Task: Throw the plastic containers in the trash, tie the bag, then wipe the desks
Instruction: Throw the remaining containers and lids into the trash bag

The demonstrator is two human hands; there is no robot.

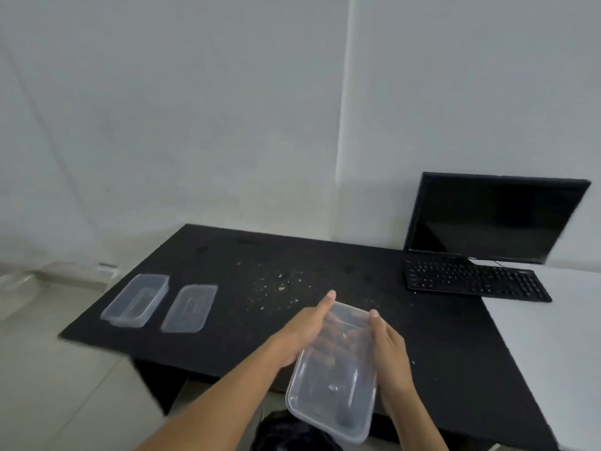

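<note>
I hold a clear plastic container (pixel 335 379) tilted above the near edge of the black desk (pixel 325 255). My left hand (pixel 305 330) grips its left side and my right hand (pixel 390 349) grips its right side, fingers showing through the plastic. Directly below the container, at the bottom of the view, lies a black trash bag (pixel 286 431). A second clear container (pixel 136 299) and a flat clear lid (pixel 190 307) rest on the desk's left end. Pale crumbs (pixel 276 288) are scattered over the middle of the desk.
A black monitor (pixel 491 216) and a black keyboard (pixel 474 279) stand at the back right. A white desk (pixel 553 336) adjoins the black one on the right. White walls rise behind, and a pale tiled floor (pixel 65 385) lies to the left.
</note>
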